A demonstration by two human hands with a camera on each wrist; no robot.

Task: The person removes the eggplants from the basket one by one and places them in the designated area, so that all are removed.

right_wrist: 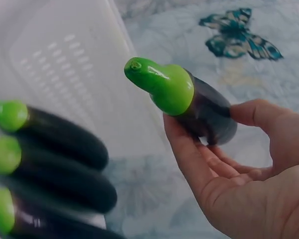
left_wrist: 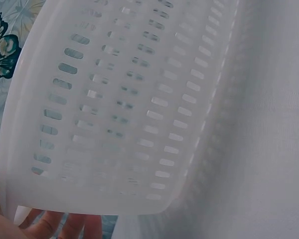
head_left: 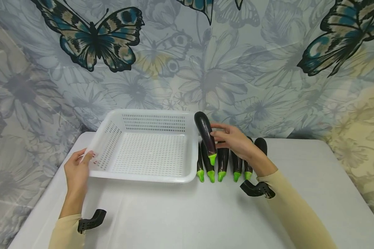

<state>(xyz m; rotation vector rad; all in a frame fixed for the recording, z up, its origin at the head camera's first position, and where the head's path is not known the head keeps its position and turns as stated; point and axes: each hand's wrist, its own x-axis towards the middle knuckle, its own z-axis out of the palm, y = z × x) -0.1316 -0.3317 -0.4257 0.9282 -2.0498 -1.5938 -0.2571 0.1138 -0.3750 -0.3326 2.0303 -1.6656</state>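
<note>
A white plastic basket (head_left: pixel 149 152) with slotted sides sits at the left of the middle, tipped toward me and bare inside. At its left end my left hand (head_left: pixel 78 171) grips the rim, thumb over the edge and fingers outside. The left wrist view shows the basket's perforated wall (left_wrist: pixel 134 114) up close. My right hand (head_left: pixel 237 141) pinches a dark purple eggplant (head_left: pixel 204 130) between thumb and fingers by the basket's right rim. In the right wrist view its green stem cap (right_wrist: pixel 174 89) points toward the camera. Behind and below it lie several more eggplants (head_left: pixel 223 160), stems toward me.
The things stand on a white-covered table (head_left: pixel 162 214). Behind it hangs a cloth backdrop (head_left: pixel 205 69) printed with flowers and butterflies. In the right wrist view, several eggplants (right_wrist: pixel 60 179) lie side by side at the left. A dark wrist camera (head_left: pixel 91 221) sticks out from the left sleeve.
</note>
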